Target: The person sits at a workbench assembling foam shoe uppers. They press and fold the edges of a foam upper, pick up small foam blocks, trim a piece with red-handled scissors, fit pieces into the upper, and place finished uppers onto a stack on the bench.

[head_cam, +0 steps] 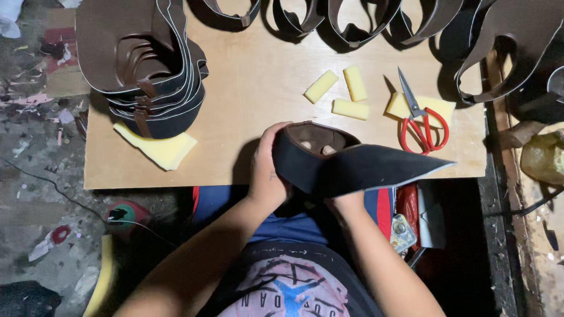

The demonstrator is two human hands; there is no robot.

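Over the near edge of the wooden counter point(235, 88), both hands are clamped on a dark shoe upper point(346, 167) with a brown lining. The left hand point(267, 170) wraps the rounded heel end from outside. The right hand point(346, 202) is mostly hidden beneath the piece, and its fingertips point(306, 145) show inside the opening. The upper's flat dark flap points off to the right, past the counter's edge.

Further back on the counter, a yellow foam sheet point(160, 149) lies at the left under a stack of brown uppers point(147, 64). Near the middle lie three small yellow foam blocks point(343, 91), well apart from the hands. To their right, red-handled scissors point(420, 120) rest on another yellow foam piece point(437, 108). More brown cut pieces point(352, 20) line the far edge.
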